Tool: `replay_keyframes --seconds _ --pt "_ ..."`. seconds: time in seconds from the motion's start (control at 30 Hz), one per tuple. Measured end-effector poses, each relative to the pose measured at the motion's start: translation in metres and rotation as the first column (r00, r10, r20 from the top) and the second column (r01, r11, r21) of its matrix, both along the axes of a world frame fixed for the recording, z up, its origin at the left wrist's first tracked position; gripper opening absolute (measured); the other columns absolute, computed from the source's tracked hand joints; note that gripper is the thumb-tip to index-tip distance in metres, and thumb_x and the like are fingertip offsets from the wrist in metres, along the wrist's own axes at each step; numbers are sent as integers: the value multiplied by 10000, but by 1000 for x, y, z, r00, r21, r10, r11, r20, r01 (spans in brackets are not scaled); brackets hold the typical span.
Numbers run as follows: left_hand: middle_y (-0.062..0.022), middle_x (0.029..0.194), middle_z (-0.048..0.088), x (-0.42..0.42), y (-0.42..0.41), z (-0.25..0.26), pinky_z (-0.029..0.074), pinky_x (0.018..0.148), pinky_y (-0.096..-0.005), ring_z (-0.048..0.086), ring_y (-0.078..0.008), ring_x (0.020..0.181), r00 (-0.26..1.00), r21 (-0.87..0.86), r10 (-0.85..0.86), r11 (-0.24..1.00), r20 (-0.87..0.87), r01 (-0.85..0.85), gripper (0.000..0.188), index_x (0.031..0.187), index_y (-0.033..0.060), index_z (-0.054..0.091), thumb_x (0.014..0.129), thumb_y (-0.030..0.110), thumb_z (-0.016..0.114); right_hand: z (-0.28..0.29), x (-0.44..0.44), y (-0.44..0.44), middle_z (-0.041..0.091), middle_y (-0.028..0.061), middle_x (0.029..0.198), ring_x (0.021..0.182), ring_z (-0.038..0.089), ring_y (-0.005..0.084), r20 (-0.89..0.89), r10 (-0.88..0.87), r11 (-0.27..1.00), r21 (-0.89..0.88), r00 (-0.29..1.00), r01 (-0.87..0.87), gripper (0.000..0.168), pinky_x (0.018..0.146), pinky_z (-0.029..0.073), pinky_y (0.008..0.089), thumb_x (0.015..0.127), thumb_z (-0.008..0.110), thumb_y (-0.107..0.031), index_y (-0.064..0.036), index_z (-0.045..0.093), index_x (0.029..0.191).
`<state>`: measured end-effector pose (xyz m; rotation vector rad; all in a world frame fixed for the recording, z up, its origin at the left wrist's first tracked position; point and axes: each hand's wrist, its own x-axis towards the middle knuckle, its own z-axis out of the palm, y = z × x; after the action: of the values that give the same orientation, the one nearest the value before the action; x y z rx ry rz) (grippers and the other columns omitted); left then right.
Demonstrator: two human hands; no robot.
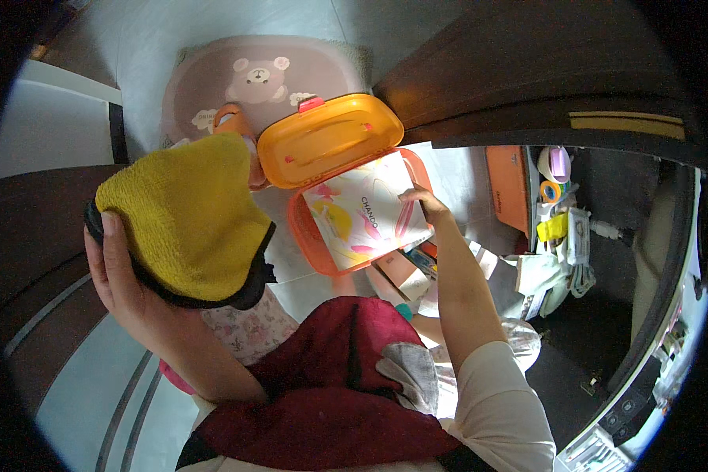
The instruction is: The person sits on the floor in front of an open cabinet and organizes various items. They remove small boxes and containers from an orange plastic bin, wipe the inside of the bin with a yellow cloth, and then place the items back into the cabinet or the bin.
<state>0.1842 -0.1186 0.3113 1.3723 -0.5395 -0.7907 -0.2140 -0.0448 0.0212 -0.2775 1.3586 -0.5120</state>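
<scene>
My left hand [124, 268] holds a yellow cloth [183, 212] with a dark edge, raised at the left, its fingertips over the rim of the cloth. An orange plastic storage box [307, 236] stands on the floor before me, its amber lid [333, 138] swung back. A white Chando box [363, 212] with pink and yellow print lies tilted in it. My right hand [425, 203] rests at the right edge of the white box, thumb on its top; the other fingers are partly hidden.
Small cartons [398, 274] lie below the storage box. An open drawer [590, 330] at the right holds tape rolls [550, 192], a coiled cable [583, 282] and packets. A bear-print mat [259, 79] lies beyond the lid. Dark cabinet fronts flank both sides.
</scene>
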Motion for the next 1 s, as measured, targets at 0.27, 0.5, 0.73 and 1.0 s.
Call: replay_keyframes --seconds 0.27,0.5,0.73,1.0 --pt "-97 970 622 -8 -1 -8 499 760 -278 609 -167 866 998 -42 -48 998 50 50 277 1063 4 574 834 158 605 -17 0 1 593 35 823 792 553 177 10 -50 992 120 999 48 282 745 438 324 652 676 -230 -69 615 875" --pt "-114 1081 549 -12 -2 -7 465 818 -309 555 -195 965 996 5 -61 998 65 61 312 1104 -5 548 847 170 573 -3 5 -3 594 34 826 811 548 171 -14 -21 995 98 1000 23 365 789 411 298 636 682 -234 -60 601 947" --pt "-138 1207 481 -27 0 6 416 913 -368 494 -235 1095 990 70 -143 987 -21 144 427 1193 -36 481 855 218 538 38 27 -3 529 139 1075 1002 503 238 -211 44 956 -275 977 -103 833 920 354 322 544 702 -194 30 358 1269" --pt "-135 1125 536 -41 7 7 437 875 -359 536 -225 1030 910 -63 -342 940 -233 336 416 1149 -24 492 833 232 579 166 42 9 582 89 1041 985 535 182 -323 9 881 -445 946 -160 756 897 391 288 533 721 -84 -31 442 1234"
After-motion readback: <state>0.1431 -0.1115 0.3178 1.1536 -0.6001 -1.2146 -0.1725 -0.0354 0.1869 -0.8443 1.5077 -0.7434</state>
